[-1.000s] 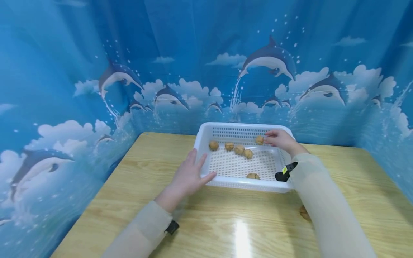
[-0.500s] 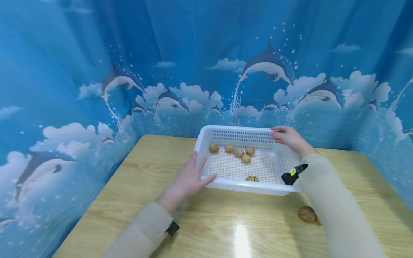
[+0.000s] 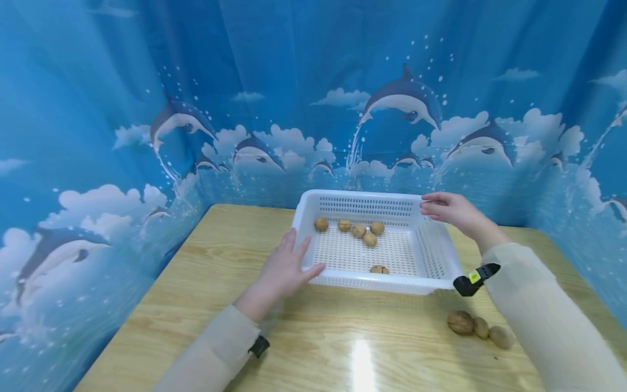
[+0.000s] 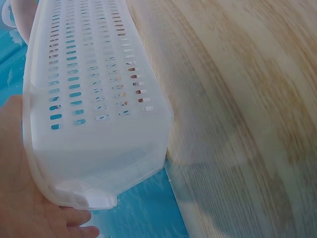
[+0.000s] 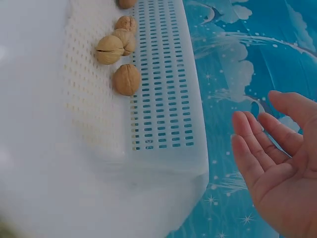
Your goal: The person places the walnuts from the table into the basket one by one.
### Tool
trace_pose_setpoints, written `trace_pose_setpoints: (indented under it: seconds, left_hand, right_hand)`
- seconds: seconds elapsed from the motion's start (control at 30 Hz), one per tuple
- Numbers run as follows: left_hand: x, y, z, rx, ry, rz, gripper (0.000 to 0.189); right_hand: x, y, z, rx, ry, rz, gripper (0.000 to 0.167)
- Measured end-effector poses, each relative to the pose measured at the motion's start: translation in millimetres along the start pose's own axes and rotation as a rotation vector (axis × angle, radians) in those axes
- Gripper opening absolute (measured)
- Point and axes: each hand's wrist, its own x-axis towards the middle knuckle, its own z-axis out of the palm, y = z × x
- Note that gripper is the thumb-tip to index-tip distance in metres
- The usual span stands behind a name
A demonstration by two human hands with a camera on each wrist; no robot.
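Note:
A white plastic basket with slotted walls holds several walnuts. Most of these lie toward the back left, such as one walnut by the slotted wall; a cracked-looking walnut sits near the front wall. My left hand rests on the basket's left end with thumb and fingers spread, and its fingertips show past the rim. Over the back right corner is my right hand, which holds nothing. In the right wrist view its fingers are relaxed and apart from the basket wall.
Three walnuts lie in a row on the wooden table at the front right, the largest walnut leftmost, near the right sleeve. A blue dolphin-print curtain hangs behind and at the left.
My right hand has released a walnut into the basket, where it joins the cluster, and moved right. The table walnuts have come out from behind the right sleeve. The left hand stays.

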Motion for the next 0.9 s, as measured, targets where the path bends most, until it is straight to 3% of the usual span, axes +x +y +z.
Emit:
trace_pose_setpoints:
  seconds: [0.2,0.6,0.9]
  left_hand:
    - [-0.2,-0.6,-0.1,0.006,-0.009,-0.004,0.085]
    - [-0.5,1.9,-2.1,-0.007,-0.016,-0.012,0.084]
    - [-0.6,2.1,-3.4,0.019,-0.03,-0.019,0.084]
  right_hand:
    - [-26.3,7.3,1.1,-0.019,-0.022,-0.064,0.07]
    - [-72.8,33.9,-5.6,-0.116,0.038,-0.119,0.06]
    - [-101.4,58.9,-2.0,-0.093,0.09,-0.248,0.047]
